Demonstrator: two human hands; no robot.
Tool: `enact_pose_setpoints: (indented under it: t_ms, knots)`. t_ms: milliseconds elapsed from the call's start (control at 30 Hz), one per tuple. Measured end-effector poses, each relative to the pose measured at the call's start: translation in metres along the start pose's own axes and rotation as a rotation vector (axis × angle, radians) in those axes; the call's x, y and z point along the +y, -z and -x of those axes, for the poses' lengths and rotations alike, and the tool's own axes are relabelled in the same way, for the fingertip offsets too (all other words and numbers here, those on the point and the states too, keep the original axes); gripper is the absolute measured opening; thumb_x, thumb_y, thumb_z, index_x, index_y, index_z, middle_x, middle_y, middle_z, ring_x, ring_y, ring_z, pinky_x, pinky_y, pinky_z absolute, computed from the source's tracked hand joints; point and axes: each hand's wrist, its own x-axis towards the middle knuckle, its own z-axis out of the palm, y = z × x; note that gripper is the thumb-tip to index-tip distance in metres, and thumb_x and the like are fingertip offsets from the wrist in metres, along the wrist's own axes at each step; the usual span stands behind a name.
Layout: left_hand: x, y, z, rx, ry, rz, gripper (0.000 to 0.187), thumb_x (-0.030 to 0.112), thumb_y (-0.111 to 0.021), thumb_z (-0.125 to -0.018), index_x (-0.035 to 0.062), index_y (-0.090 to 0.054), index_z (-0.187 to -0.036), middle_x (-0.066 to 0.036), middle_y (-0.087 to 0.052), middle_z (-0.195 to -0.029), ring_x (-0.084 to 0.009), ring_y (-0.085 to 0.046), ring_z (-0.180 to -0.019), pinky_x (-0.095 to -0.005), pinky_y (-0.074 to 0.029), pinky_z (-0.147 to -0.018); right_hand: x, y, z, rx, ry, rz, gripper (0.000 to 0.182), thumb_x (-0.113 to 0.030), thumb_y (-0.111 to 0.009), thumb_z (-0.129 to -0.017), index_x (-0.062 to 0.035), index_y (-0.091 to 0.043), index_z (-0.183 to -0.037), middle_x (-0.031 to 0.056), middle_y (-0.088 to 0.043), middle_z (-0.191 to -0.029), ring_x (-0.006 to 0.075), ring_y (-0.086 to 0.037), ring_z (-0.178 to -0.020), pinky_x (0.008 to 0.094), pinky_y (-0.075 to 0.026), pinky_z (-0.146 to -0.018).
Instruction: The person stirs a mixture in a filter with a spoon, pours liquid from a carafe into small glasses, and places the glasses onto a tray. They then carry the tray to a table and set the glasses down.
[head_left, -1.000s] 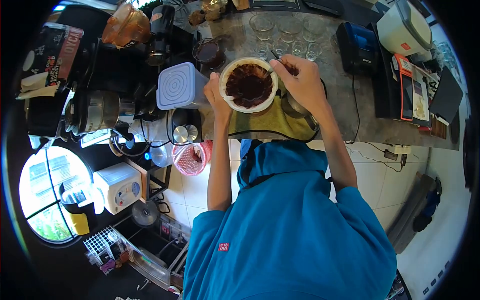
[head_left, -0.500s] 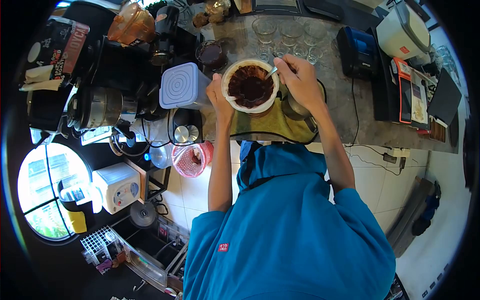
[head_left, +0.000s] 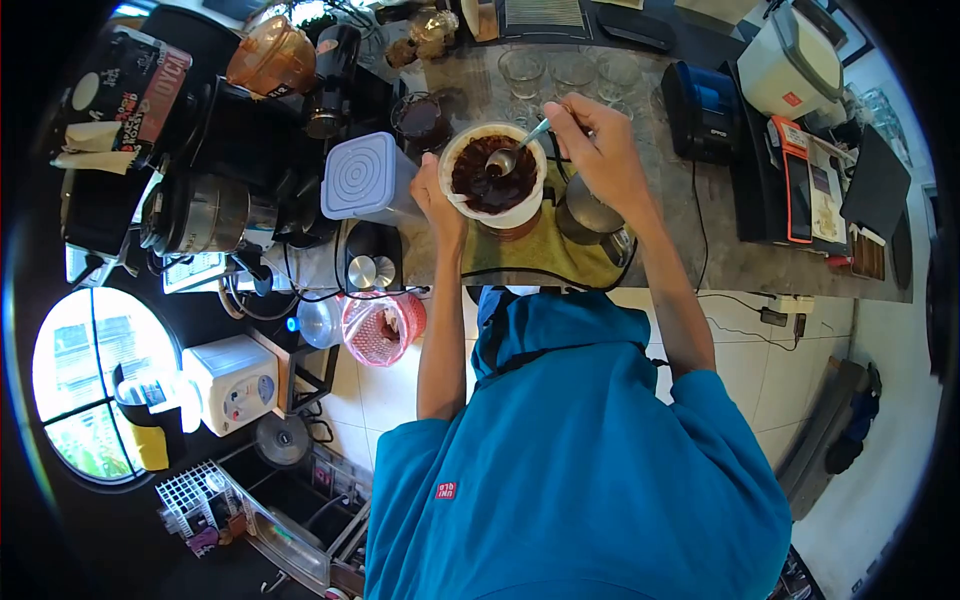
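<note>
A white paper-lined cone [head_left: 517,214] holds wet dark coffee grounds [head_left: 487,188] and stands over the yellow-green cloth [head_left: 520,256]. My left hand [head_left: 435,196] is closed on the cone's left rim. My right hand [head_left: 600,145] pinches the handle of a metal spoon [head_left: 503,160], whose bowl shows over the grounds. A metal pitcher [head_left: 588,214] rests on the cloth just right of the cone. Left of my left hand is a square container with a blue-grey lid [head_left: 360,176]. Behind it stands a glass vessel of dark liquid [head_left: 420,118].
Several clear glasses [head_left: 572,70] stand at the back of the counter [head_left: 670,240]. A black printer [head_left: 708,108] and a white bin [head_left: 795,65] are on the right. On the left is a coffee grinder [head_left: 205,215]. A pink basket [head_left: 385,328] sits below the counter edge.
My right hand has risen slightly with the spoon, and the spoon's bowl now shows above the grounds. My left hand stays at the rim. The view has shifted slightly.
</note>
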Motion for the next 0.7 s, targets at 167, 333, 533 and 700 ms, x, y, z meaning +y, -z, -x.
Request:
enact_pose_setpoints:
  t_ms: [167,333,533,700]
  knots:
    - [0.011,-0.008,0.001,0.013,-0.056,0.007,0.045,0.026,-0.042,-0.102,0.0051,-0.052,-0.063,0.004,-0.053,-0.062,-0.0026,-0.044,-0.057,-0.0233,-0.033,-0.051,-0.004,0.004,-0.004,-0.02,0.072,0.079,0.033,-0.024,-0.057,-0.094,0.0046,-0.051,-0.079,0.0096,-0.036,-0.058,0.0151,-0.03,-0.056,0.0332,-0.029,-0.052]
    - [0.021,-0.004,-0.003,-0.019,-0.043,0.053,0.039,0.026,-0.045,-0.101,0.0062,-0.056,-0.07,0.002,-0.053,-0.07,-0.005,-0.048,-0.066,-0.0235,-0.042,-0.066,-0.015,0.009,-0.006,-0.016,0.09,0.07,0.033,-0.025,-0.056,-0.094,0.004,-0.054,-0.079,0.0067,-0.037,-0.057,0.0126,-0.032,-0.055,0.0309,-0.03,-0.051]
    - [0.055,-0.022,-0.01,0.06,-0.156,0.043,0.048,0.024,-0.042,-0.102,0.0008,-0.054,-0.062,0.002,-0.052,-0.059,-0.0037,-0.04,-0.058,-0.0248,-0.035,-0.058,-0.041,0.015,-0.016,-0.026,0.114,0.036,0.032,-0.026,-0.056,-0.094,0.0035,-0.057,-0.081,0.0052,-0.039,-0.055,0.0099,-0.034,-0.054,0.0306,-0.031,-0.05]
    - [0.077,-0.022,-0.012,-0.001,-0.161,0.045,0.051,0.026,-0.04,-0.103,-0.0002,-0.053,-0.061,0.001,-0.053,-0.059,-0.0042,-0.041,-0.058,-0.0255,-0.035,-0.057,-0.06,0.023,-0.027,-0.074,0.232,0.018,0.031,-0.026,-0.055,-0.096,-0.0003,-0.058,-0.079,0.0009,-0.042,-0.056,0.0063,-0.036,-0.053,0.0262,-0.029,-0.05]
